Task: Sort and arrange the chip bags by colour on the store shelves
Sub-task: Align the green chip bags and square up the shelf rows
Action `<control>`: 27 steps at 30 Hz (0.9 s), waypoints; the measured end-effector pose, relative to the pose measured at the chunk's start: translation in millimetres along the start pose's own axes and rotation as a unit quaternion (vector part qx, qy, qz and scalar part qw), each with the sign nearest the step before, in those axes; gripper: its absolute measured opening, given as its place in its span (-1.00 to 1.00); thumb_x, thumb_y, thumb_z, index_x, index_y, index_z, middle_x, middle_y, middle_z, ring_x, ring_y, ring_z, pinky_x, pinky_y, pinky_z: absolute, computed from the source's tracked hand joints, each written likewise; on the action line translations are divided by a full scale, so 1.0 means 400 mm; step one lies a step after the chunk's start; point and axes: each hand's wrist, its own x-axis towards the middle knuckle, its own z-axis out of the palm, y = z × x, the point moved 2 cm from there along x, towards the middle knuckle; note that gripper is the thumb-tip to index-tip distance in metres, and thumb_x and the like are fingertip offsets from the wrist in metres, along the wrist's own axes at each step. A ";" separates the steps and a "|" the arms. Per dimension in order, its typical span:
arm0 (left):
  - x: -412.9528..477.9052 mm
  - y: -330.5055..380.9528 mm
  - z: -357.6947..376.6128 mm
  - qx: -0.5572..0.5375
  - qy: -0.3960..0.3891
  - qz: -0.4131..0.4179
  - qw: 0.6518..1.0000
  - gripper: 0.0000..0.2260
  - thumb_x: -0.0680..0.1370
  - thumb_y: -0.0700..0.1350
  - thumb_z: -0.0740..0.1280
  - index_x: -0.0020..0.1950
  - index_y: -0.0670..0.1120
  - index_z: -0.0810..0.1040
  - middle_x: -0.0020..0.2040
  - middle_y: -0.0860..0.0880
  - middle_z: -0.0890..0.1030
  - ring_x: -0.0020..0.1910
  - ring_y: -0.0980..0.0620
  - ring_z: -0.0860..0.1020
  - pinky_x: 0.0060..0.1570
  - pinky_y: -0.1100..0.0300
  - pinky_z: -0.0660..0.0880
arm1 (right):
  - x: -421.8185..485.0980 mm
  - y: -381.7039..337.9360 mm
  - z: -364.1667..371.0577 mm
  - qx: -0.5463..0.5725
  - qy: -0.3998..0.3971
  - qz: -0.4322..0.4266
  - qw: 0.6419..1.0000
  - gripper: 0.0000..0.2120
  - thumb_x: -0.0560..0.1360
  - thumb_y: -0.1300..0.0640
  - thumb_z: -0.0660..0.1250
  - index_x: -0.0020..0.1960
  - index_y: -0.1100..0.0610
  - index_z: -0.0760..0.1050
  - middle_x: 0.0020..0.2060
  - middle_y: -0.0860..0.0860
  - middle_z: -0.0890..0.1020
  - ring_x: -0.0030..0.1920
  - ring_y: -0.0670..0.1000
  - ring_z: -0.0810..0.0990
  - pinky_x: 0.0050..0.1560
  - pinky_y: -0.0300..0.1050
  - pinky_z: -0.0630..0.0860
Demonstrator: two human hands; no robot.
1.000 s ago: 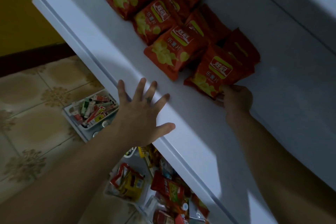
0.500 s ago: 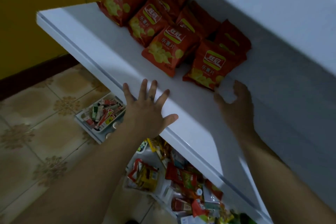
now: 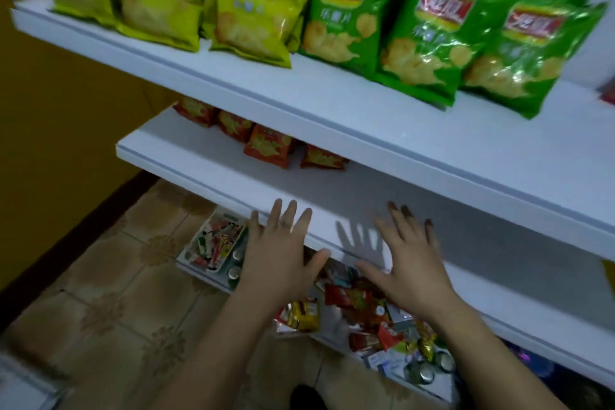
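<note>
Both arms are reaching forward, and both hands are showing their backs to the camera. The left hand [image 3: 283,253] is spreading its fingers wide, thumb out to the side, with the fingertips lying over the front lip of the middle shelf [image 3: 216,170]. It is holding nothing. The right hand [image 3: 411,260] is doing the same just beside it, fingers fanned and empty, hanging over the shelf board and throwing a clear shadow [image 3: 359,240] onto the white surface. Whether either palm is actually touching the board, I cannot tell.

The front half of the middle shelf is lying bare ahead of both hands. The upper shelf [image 3: 233,80] is jutting out above it, so the gap between the two boards is looking tight.

The red chip bags [image 3: 268,150] are sitting at the back of the middle shelf, lying in a loose row, their tops hidden under the upper board. Up top, the yellow chip bags [image 3: 159,0] are standing grouped at the left and the green chip bags [image 3: 429,30] at the right, the two colours meeting side by side, glossy and slightly blurred.

Below the hands, mixed snacks [image 3: 362,301] are crowding the bottom shelf [image 3: 334,326], with a tray [image 3: 213,243] of small packets at its left end over the tiled floor [image 3: 116,293].
</note>
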 end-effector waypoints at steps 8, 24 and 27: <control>-0.086 0.269 -0.219 -0.012 0.096 0.185 0.978 -0.36 0.55 0.35 -0.02 0.56 0.08 0.09 0.59 0.04 0.00 0.56 0.06 -0.11 0.52 0.01 -0.14 | -0.237 0.075 -0.221 0.044 0.140 0.103 0.984 -0.22 0.40 -0.41 0.06 0.51 -0.04 0.22 0.45 0.00 0.34 0.45 0.08 0.27 0.43 0.11 0.17; 0.061 0.798 -0.332 0.053 0.136 0.260 0.954 -0.36 0.55 0.31 0.09 0.56 0.08 0.06 0.59 -0.01 0.05 0.56 -0.03 -0.04 0.50 -0.07 -0.04 | -0.343 0.538 -0.527 0.076 0.241 0.219 0.942 -0.26 0.46 -0.28 0.29 0.53 -0.05 0.15 0.53 0.02 0.19 0.50 0.06 0.14 0.46 0.01 0.13; 0.116 0.898 -0.335 0.050 0.126 0.251 0.959 -0.36 0.55 0.30 0.11 0.56 0.08 0.06 0.59 -0.01 0.06 0.56 -0.02 -0.03 0.50 -0.08 -0.01 | -0.317 0.650 -0.585 0.059 0.230 0.225 0.945 -0.30 0.46 -0.26 0.31 0.51 -0.05 0.20 0.52 0.02 0.20 0.47 0.09 0.21 0.43 0.04 0.21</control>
